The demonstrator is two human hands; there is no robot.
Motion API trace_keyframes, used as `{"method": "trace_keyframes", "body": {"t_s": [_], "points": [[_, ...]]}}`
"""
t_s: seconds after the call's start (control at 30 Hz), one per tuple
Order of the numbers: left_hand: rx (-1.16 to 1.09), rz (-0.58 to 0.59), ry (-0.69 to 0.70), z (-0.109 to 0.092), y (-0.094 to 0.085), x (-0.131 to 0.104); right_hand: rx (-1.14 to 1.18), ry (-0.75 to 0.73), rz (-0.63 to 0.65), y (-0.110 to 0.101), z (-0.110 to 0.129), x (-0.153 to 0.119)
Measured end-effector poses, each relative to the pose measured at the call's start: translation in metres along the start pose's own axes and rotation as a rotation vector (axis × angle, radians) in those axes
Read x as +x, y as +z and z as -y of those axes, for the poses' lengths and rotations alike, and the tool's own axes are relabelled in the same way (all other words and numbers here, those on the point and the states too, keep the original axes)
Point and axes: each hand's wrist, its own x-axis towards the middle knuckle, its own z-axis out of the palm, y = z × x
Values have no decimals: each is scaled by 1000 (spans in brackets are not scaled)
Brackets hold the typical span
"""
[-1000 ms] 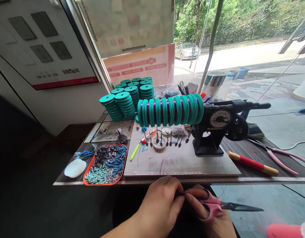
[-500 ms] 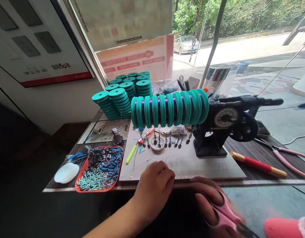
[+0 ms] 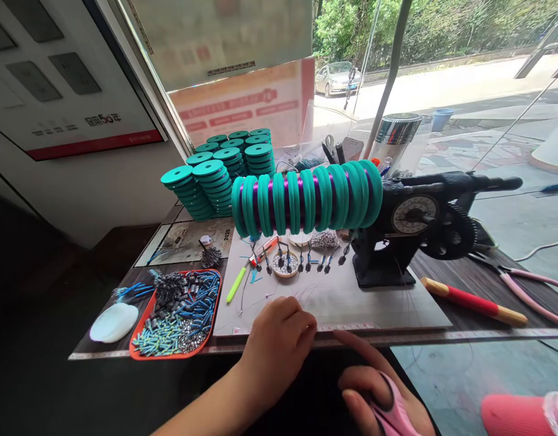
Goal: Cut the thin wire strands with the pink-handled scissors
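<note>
My left hand [image 3: 279, 342] rests at the front edge of the grey work board [image 3: 351, 300], fingers curled, pinching at thin purple line too fine to make out. My right hand [image 3: 379, 396] is low at the bottom edge, below the table, with pink scissors [image 3: 394, 418] hooked on its fingers and its index finger stretched toward the board. A row of teal spools [image 3: 306, 197] wound with purple line sits on the shaft of a black winding machine [image 3: 410, 227]. Small weights on lines [image 3: 301, 261] hang under the spools.
Stacks of teal spools [image 3: 215, 178] stand at the back left. An orange tray of small parts [image 3: 177, 315] and a white dish [image 3: 113, 322] lie at the left. A red-handled tool [image 3: 474, 301] and pink pliers [image 3: 519, 287] lie at the right. A metal cup [image 3: 397, 139] stands behind.
Both hands parted from a joined pinch below the table. My left hand rose to the board's front edge; my right hand dropped with the scissors, now mostly out of view.
</note>
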Motion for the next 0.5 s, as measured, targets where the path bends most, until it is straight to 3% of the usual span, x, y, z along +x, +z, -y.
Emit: {"method": "trace_keyframes", "body": {"t_s": [0.2,0.43,0.5], "points": [[-4,62,-12,0,-2,2,-130,-87,5,14,2,1],[-40,128,-63,2,-5,2,-718,-608,16,14,3,12],[-51,139,-71,3,-6,0,-816,-674,-9,13,6,14]]}}
